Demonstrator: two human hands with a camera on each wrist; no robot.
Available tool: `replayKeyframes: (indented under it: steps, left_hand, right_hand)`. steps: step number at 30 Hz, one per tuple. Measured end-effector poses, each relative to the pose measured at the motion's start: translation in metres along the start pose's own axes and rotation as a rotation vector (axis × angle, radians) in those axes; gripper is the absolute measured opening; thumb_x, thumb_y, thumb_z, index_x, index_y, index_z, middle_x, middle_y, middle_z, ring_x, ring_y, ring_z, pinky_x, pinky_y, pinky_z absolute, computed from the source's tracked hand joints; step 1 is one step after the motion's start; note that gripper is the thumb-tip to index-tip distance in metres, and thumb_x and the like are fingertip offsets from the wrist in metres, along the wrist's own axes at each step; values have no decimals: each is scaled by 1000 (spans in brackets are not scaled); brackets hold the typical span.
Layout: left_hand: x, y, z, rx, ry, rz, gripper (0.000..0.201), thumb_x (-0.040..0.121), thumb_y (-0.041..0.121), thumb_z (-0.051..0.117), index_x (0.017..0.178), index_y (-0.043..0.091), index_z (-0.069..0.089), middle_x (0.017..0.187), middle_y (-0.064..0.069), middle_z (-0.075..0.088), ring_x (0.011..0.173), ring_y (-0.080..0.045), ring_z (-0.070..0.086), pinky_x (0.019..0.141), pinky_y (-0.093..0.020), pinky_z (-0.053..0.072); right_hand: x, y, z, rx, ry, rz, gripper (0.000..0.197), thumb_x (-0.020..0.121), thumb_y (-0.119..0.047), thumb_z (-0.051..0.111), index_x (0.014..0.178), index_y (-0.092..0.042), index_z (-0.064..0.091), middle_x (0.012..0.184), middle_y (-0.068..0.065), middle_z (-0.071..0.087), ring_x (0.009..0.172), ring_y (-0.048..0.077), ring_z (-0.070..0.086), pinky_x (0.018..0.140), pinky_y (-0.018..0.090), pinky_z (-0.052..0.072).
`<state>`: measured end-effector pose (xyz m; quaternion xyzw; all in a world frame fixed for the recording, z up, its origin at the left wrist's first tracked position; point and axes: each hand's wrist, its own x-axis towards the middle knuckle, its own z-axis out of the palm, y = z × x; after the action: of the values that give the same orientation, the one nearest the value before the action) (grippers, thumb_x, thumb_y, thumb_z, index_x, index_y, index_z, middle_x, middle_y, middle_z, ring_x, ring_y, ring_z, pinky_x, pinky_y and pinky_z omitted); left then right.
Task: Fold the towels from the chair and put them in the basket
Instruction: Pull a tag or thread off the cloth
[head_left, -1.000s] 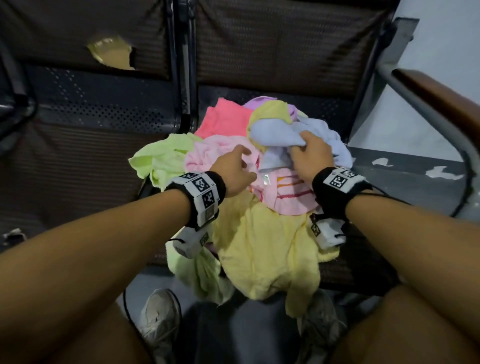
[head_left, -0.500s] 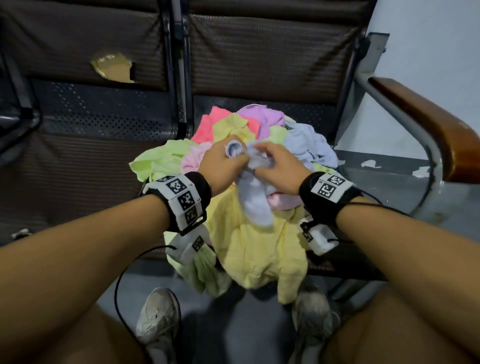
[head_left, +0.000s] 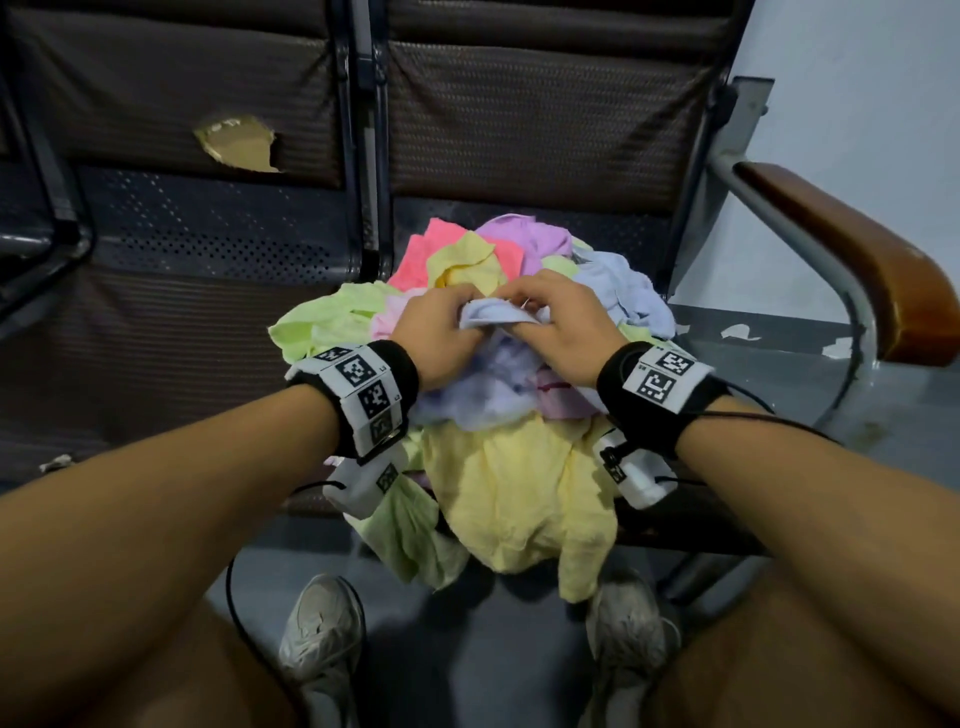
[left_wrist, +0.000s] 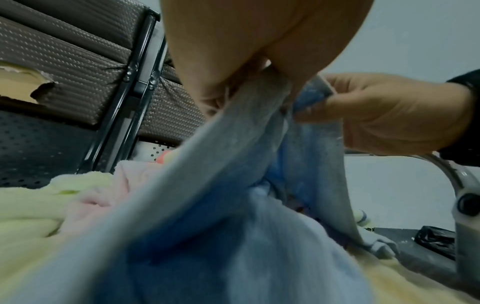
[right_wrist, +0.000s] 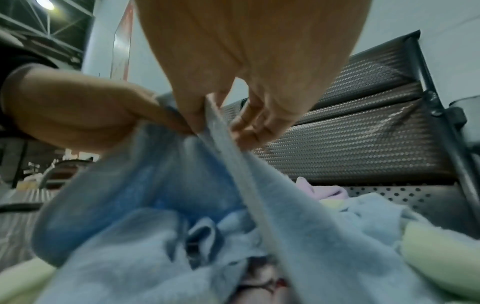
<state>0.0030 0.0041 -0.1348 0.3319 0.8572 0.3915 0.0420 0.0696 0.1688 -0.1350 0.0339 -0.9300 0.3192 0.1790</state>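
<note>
Seemingly, blue towel (head_left: 493, 317) between fingers (head_left: 457, 306)

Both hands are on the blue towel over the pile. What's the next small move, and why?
Probably lift and draw the hands apart to spread it. Left hand and right hand pinch the blue towel close together along one edge, and the rest hangs bunched on the pile, too crumpled to fold.

Left hand (head_left: 441, 332), right hand (head_left: 558, 327) pinching together
</note>
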Motion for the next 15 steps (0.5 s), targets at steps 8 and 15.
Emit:
replayKeyframes:
  steps: [8,15]
  left_hand:
    - [1,-2,-3,-174,102,-56,15,87,14,62,102,14,64,84,3,66,77,-17,57,66,-26,43]
    - [10,-11,-12,-64,138,-243,30,99,21,41,86,5,63,101,-21,67,102,-40,61,80,-39,48]
  right_hand:
    - [-16,21,-17,-230,-9,276,15,97,-9,44,85,-13,52,84,12,59,85,34,58,74,40,45]
    - [-15,-4,-27,-76,153,101,13,91,-18,62,104,-18,62,79,-6,62,65,5,51,63,5,37]
